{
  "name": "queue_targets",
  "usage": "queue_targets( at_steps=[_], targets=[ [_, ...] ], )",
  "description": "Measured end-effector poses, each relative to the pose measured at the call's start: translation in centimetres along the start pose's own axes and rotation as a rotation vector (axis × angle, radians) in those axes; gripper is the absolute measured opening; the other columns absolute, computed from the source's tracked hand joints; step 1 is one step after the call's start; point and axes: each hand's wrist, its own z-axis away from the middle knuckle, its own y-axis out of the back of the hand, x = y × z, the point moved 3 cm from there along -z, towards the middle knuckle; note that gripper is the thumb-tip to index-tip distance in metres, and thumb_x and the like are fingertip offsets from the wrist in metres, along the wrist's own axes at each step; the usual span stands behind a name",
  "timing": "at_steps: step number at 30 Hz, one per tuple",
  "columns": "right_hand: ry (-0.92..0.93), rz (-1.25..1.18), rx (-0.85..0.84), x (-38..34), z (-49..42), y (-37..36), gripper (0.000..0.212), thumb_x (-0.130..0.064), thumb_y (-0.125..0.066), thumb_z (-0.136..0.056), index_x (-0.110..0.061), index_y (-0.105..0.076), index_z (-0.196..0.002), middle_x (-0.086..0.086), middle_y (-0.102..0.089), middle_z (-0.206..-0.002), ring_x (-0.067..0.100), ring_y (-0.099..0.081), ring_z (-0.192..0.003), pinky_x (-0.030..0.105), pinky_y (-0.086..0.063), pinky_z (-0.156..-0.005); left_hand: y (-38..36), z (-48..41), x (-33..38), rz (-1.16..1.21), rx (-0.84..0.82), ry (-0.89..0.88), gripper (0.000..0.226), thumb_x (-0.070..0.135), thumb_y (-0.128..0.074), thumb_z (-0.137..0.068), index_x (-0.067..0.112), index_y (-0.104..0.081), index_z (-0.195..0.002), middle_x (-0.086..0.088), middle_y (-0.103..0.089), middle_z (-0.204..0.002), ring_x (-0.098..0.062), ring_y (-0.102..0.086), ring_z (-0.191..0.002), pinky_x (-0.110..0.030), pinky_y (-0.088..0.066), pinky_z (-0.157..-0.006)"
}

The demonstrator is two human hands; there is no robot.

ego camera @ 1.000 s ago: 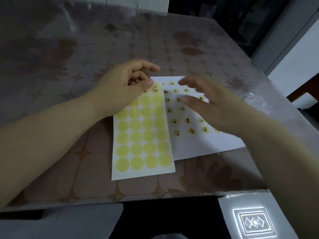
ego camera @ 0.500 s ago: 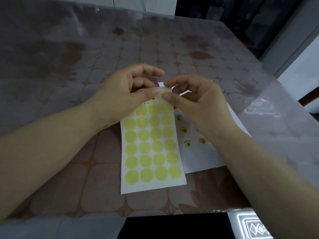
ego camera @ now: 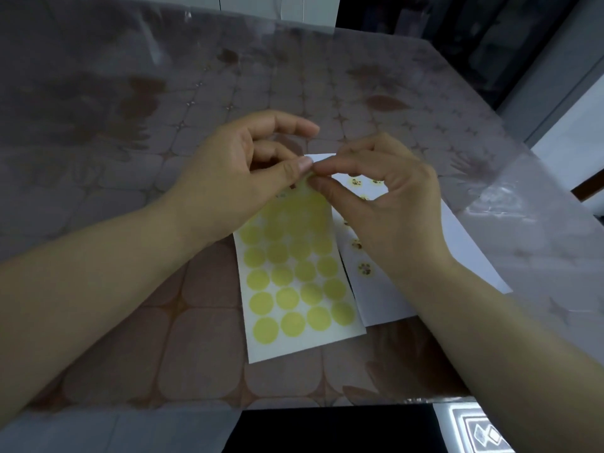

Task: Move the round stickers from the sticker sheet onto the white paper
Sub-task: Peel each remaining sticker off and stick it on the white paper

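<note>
The sticker sheet (ego camera: 295,289) lies on the table in front of me, white with rows of pale yellow circles. Its top end is lifted and pinched by my left hand (ego camera: 242,178) between thumb and fingers. My right hand (ego camera: 389,210) meets it there, its thumb and forefinger pinching at a round sticker on the sheet's top right corner. To the right, partly under the sheet and my right hand, lies the white paper (ego camera: 457,243) with several small patterned round stickers (ego camera: 365,269) stuck on it.
The table (ego camera: 196,354) has a brown patterned cloth under a clear plastic cover. Its front edge runs just below the sheet. A lit white patterned object (ego camera: 483,433) shows at the bottom right, below the table edge.
My right hand came from over the white paper to the top of the sticker sheet and now pinches at its corner. The left hand kept its hold on the sheet's top.
</note>
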Motion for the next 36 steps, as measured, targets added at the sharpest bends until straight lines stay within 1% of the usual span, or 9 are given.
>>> queue_targets(
  at_steps=[2, 8, 14, 18, 21, 25, 30, 32, 36],
  targets=[
    [0.031, 0.036, 0.024, -0.3, 0.2, 0.0, 0.008, -0.026, -0.070, -0.079, -0.027, -0.074, -0.086, -0.025, -0.053, -0.082, 0.001, -0.052, -0.084, 0.032, -0.041, -0.083, 0.0, -0.1, -0.1, 0.018, 0.018, 0.015, 0.027, 0.026, -0.064, -0.080, 0.027, -0.064, -0.107, -0.002, -0.072, -0.073, -0.009, -0.062, -0.069, -0.019, -0.050, -0.070],
    [0.129, 0.175, 0.095, -0.7, 0.2, -0.1, 0.008, -0.031, -0.068, -0.080, -0.028, -0.074, -0.084, -0.013, -0.061, -0.085, 0.011, -0.051, -0.081, 0.027, -0.031, -0.082, 0.1, -0.2, -0.4, 0.057, 0.047, 0.048, 0.024, 0.027, -0.063, -0.078, 0.031, -0.066, -0.101, 0.004, -0.071, -0.064, -0.014, -0.060, -0.067, -0.015, -0.047, -0.066],
    [0.126, 0.148, -0.043, -0.3, -0.1, 0.1, 0.006, -0.025, -0.069, -0.079, -0.025, -0.074, -0.083, -0.010, -0.059, -0.083, 0.012, -0.054, -0.079, 0.031, -0.039, -0.080, 0.1, -0.2, -0.8, 0.028, 0.052, 0.081, 0.027, 0.027, -0.065, -0.076, 0.030, -0.065, -0.103, -0.004, -0.073, -0.073, -0.011, -0.063, -0.068, -0.021, -0.051, -0.070],
    [-0.039, 0.004, -0.216, 0.1, -0.2, 0.2, 0.006, -0.018, -0.072, -0.076, -0.023, -0.072, -0.079, -0.008, -0.064, -0.079, 0.004, -0.053, -0.071, 0.016, -0.042, -0.070, -0.1, -0.2, -1.0, -0.094, 0.022, 0.070, 0.024, 0.018, -0.068, -0.086, 0.026, -0.063, -0.108, 0.003, -0.073, -0.074, -0.005, -0.061, -0.065, -0.020, -0.049, -0.069],
    [-0.228, -0.112, -0.321, 0.3, -0.3, 0.4, 0.010, -0.017, -0.075, -0.075, -0.026, -0.071, -0.073, -0.010, -0.066, -0.072, 0.005, -0.054, -0.064, 0.014, -0.042, -0.062, -0.3, -0.2, -0.9, -0.202, -0.021, 0.043, 0.025, 0.017, -0.066, -0.087, 0.030, -0.062, -0.108, 0.007, -0.072, -0.078, -0.004, -0.060, -0.065, -0.012, -0.045, -0.062],
    [-0.449, -0.272, -0.359, -0.1, -0.6, 1.7, 0.006, -0.023, -0.079, -0.072, -0.023, -0.073, -0.070, 0.017, -0.065, -0.068, 0.017, -0.046, -0.054, 0.020, -0.036, -0.048, -0.4, -0.2, -0.9, -0.273, -0.047, 0.012, 0.027, 0.027, -0.061, -0.082, 0.032, -0.061, -0.109, 0.014, -0.072, -0.075, 0.006, -0.058, -0.061, -0.005, -0.038, -0.059],
    [-0.508, -0.235, -0.556, -0.6, -0.4, 4.7, 0.019, -0.043, -0.077, -0.058, -0.029, -0.074, -0.070, -0.004, -0.070, -0.074, 0.005, -0.047, -0.058, 0.019, -0.039, -0.057, -0.3, -0.2, -0.7, -0.326, -0.019, -0.017, 0.023, 0.019, -0.064, -0.088, 0.028, -0.061, -0.109, 0.019, -0.068, -0.065, 0.009, -0.057, -0.059, -0.002, -0.036, -0.060],
    [-0.557, -0.153, -0.647, -0.4, 1.0, 5.7, 0.027, -0.051, -0.072, -0.051, -0.033, -0.074, -0.071, -0.011, -0.066, -0.065, -0.002, -0.046, -0.054, 0.016, -0.038, -0.056, -0.4, -0.2, -0.5, -0.324, -0.002, -0.021, 0.021, 0.019, -0.064, -0.088, 0.024, -0.062, -0.109, 0.021, -0.066, -0.061, 0.012, -0.056, -0.058, 0.000, -0.034, -0.060],
    [-0.667, -0.105, -0.655, 0.4, 4.1, 6.0, 0.012, -0.039, -0.077, -0.058, -0.033, -0.074, -0.068, -0.013, -0.063, -0.059, 0.001, -0.051, -0.059, 0.018, -0.038, -0.060, -0.4, -0.2, -0.7, -0.327, 0.028, -0.011, 0.021, 0.017, -0.063, -0.089, 0.019, -0.064, -0.109, 0.014, -0.067, -0.065, 0.019, -0.054, -0.063, 0.002, -0.033, -0.063]
  ],
)
